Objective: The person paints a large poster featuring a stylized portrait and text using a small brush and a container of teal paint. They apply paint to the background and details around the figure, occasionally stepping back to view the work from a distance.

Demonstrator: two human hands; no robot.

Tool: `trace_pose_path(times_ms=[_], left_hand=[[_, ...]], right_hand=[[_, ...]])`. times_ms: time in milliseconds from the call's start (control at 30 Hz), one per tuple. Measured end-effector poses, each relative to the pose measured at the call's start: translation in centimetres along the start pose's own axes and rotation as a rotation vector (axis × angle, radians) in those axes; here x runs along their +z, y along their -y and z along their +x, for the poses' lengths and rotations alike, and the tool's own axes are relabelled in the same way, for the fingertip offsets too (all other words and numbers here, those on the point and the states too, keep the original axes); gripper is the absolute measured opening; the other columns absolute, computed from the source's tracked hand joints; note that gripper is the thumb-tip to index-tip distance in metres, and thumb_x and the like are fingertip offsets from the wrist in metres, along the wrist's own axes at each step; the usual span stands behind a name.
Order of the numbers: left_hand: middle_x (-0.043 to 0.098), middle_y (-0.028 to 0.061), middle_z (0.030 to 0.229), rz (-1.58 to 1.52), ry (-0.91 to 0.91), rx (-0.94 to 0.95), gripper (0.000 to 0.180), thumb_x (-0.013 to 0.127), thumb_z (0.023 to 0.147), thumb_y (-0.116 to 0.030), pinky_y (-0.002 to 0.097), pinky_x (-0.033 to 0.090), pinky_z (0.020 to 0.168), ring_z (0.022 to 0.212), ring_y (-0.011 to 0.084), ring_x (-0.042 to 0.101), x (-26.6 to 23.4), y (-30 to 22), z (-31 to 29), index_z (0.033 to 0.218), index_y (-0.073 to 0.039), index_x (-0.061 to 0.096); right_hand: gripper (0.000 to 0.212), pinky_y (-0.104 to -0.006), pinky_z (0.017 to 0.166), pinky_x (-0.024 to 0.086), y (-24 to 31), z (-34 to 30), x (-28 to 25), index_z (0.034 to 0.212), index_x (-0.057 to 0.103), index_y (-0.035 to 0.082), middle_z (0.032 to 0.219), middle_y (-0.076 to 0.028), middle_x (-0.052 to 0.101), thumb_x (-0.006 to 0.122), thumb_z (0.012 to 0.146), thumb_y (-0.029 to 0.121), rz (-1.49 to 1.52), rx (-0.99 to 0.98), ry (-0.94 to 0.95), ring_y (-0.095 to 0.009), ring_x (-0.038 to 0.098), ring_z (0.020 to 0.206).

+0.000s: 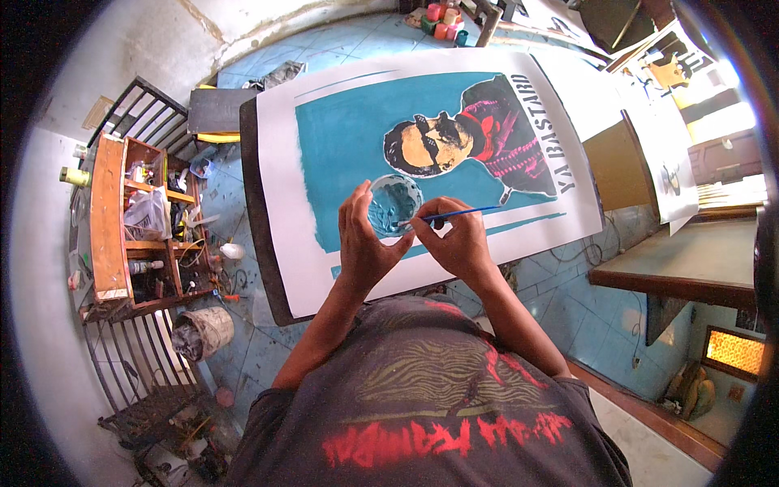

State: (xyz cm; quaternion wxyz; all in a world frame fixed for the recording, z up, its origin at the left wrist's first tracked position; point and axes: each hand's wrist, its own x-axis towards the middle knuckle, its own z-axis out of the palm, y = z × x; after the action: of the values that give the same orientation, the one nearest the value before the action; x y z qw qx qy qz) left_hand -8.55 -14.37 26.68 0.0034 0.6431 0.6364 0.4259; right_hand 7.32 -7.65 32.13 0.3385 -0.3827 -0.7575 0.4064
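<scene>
My left hand [364, 238] curls around the side of a clear round tub [395, 204] with teal paint inside. In my right hand [456, 236] is a thin blue paintbrush [473, 213], pinched between thumb and fingers. Its tip is at the tub's right inner edge, partly hidden by my fingers. Under both hands lies a large white sheet [280, 203] on a dark board. Painted on it, sideways, is a portrait [428, 146] of a figure with dark glasses, a red scarf and a dark jacket, against a teal background [345, 138]. Dark lettering runs along the sheet's right side.
To the left stands a wooden shelf unit [109, 219] with tools and bottles. A paint-stained bucket [203, 334] sits on the blue tiled floor [560, 312]. Several paint pots [442, 20] stand at the far side. A wooden table [682, 256] is at the right.
</scene>
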Motion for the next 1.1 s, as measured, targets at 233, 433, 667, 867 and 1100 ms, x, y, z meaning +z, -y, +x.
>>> trace_pose_path(times_ms=[233,433,667,867,1100], left_hand=[[0.04,0.0277,0.137,-0.027,-0.06,0.07,0.09,0.085,0.07,-0.032,0.0507,0.036,0.102,0.121,0.0409,0.045,0.5,0.7,0.3,0.133,0.0,0.029],[0.04,0.0279,0.137,0.001,-0.066,0.098,0.088,0.082,0.073,-0.036,0.0511,0.037,0.101,0.121,0.0403,0.046,0.3,1.1,0.3,0.133,0.0,0.029],[0.039,0.0275,0.137,-0.02,-0.058,0.093,0.089,0.082,0.073,-0.036,0.0505,0.036,0.103,0.123,0.0404,0.044,0.4,1.3,0.2,0.134,-0.001,0.028],[0.04,0.0278,0.137,-0.035,-0.052,0.093,0.088,0.082,0.073,-0.036,0.0507,0.035,0.103,0.123,0.0404,0.045,0.4,1.6,0.3,0.133,-0.001,0.029],[0.04,0.0278,0.137,-0.047,-0.027,0.067,0.088,0.083,0.071,-0.035,0.0508,0.035,0.103,0.122,0.0409,0.045,0.4,1.9,0.5,0.133,-0.002,0.029]], right_hand=[[0.011,-0.0322,0.06,0.05,-0.1,0.0,0.3,0.081,0.065,0.003,0.078,-0.011,0.066,0.073,0.078,0.01,-0.03,-0.036,0.068,-0.022,0.063,0.067],[0.012,-0.0333,0.061,0.052,0.1,0.2,0.4,0.082,0.065,0.003,0.079,-0.011,0.067,0.073,0.078,0.011,-0.017,-0.059,-0.028,-0.024,0.064,0.069],[0.013,-0.0337,0.061,0.052,-0.3,0.4,0.9,0.082,0.065,0.003,0.081,-0.012,0.067,0.074,0.078,0.011,-0.037,-0.049,-0.029,-0.024,0.064,0.067],[0.013,-0.0338,0.062,0.052,-0.2,0.7,1.0,0.083,0.066,0.003,0.081,-0.012,0.067,0.074,0.079,0.012,-0.04,-0.037,-0.034,-0.024,0.064,0.068],[0.013,-0.0327,0.062,0.051,0.0,0.9,1.4,0.085,0.066,0.003,0.079,-0.011,0.067,0.074,0.079,0.01,-0.011,-0.025,-0.058,-0.021,0.063,0.068]])
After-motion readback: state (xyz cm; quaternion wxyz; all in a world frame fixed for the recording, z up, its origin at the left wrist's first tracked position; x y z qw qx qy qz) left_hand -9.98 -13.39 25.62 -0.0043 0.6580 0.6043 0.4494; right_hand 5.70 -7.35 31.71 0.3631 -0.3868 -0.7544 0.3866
